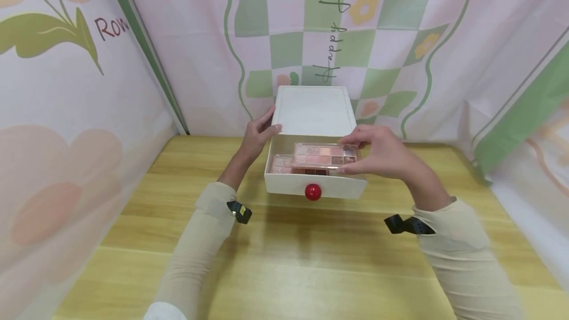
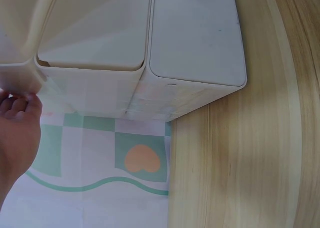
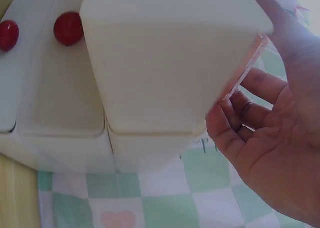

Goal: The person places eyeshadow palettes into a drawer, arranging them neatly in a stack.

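A white drawer cabinet (image 1: 313, 110) stands at the back of the table, its top drawer (image 1: 289, 185) pulled out, a round red knob (image 1: 313, 192) on the front. Inside the drawer lies an eyeshadow palette (image 1: 282, 163). Above it my right hand (image 1: 381, 154) pinches another eyeshadow palette (image 1: 317, 156) by its right end, thumb at the near side and fingers at the far side. In the right wrist view only this palette's pinkish edge shows beside the drawer. My left hand (image 1: 256, 137) rests against the cabinet's left side, thumb at the top edge near the drawer.
A patterned curtain (image 1: 289, 23) hangs close behind the cabinet, with further cloth at both sides. Wooden tabletop (image 1: 284, 260) stretches in front. Lower drawers with red knobs (image 3: 69, 28) show under the top one in the right wrist view.
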Tool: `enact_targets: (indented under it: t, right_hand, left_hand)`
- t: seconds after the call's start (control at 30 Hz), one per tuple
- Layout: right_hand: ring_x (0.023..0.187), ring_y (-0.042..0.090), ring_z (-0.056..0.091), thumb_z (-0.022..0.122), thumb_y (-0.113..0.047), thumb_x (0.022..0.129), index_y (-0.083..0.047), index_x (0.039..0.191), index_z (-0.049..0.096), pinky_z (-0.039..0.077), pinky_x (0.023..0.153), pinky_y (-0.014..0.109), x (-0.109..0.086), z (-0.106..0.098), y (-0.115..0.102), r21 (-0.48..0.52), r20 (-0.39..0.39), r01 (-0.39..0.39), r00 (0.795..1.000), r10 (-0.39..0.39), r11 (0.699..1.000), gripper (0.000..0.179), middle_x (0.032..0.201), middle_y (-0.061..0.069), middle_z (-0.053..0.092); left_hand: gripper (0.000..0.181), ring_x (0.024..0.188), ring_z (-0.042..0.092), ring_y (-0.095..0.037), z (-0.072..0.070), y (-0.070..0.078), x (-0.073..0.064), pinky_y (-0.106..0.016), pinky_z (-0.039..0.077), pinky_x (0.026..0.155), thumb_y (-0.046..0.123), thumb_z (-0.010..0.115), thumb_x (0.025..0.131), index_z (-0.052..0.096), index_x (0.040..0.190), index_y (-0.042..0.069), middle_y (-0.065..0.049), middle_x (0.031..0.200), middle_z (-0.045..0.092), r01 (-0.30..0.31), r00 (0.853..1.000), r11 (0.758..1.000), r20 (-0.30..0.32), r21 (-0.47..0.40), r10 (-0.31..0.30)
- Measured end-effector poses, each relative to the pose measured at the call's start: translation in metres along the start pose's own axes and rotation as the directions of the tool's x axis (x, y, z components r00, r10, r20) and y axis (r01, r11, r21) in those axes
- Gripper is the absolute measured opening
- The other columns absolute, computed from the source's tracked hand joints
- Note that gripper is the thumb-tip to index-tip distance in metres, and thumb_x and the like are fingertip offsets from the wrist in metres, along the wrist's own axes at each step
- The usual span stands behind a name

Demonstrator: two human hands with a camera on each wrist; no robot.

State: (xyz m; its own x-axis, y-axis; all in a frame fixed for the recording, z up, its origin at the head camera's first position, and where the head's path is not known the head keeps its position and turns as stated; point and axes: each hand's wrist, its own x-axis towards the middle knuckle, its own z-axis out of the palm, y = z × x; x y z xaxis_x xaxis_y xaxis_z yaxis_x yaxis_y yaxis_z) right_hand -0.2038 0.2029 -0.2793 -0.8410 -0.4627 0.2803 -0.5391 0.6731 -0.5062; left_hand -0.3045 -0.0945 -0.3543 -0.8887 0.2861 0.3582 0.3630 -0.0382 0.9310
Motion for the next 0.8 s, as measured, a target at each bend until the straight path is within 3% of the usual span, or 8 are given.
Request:
enact_targets:
  t: [0.23, 0.57, 0.8]
  right_hand:
    - [0.085, 0.018, 0.057, 0.093, -0.023, 0.070, -0.008, 0.108, 0.078, 0.053, 0.077, 0.025, 0.014, 0.015, -0.007, 0.010, 0.065, -0.024, 0.998, 0.023, 1.000, 0.044, 0.089, 0.003, 0.069]
    - [0.076, 0.016, 0.052, 0.092, -0.029, 0.070, -0.008, 0.106, 0.079, 0.046, 0.064, 0.025, 0.024, 0.026, -0.020, -0.077, 0.092, 0.003, 0.996, 0.004, 0.997, 0.044, 0.088, 0.003, 0.067]
    - [0.075, 0.017, 0.055, 0.092, -0.028, 0.071, -0.006, 0.108, 0.078, 0.047, 0.064, 0.025, 0.026, 0.032, -0.025, -0.102, 0.093, 0.008, 0.996, 0.002, 0.995, 0.045, 0.090, 0.004, 0.069]
  left_hand:
    - [0.069, 0.157, 0.028, -0.030, 0.001, 0.001, 0.000, -0.036, 0.031, 0.128, 0.013, 0.056, 0.097, 0.026, 0.157, -0.002, -0.017, 0.169, 0.021, -0.001, 1.000, 1.000, 0.000, 0.004, 0.001]
    - [0.070, 0.157, 0.028, -0.031, 0.001, 0.003, -0.001, -0.035, 0.031, 0.128, 0.014, 0.057, 0.096, 0.026, 0.156, -0.005, -0.019, 0.169, 0.020, 0.000, 1.000, 1.000, -0.011, 0.005, 0.000]
    - [0.071, 0.157, 0.028, -0.030, 0.001, 0.001, -0.001, -0.035, 0.031, 0.128, 0.016, 0.057, 0.096, 0.026, 0.157, -0.004, -0.019, 0.169, 0.020, 0.001, 1.000, 1.000, -0.006, 0.010, -0.001]
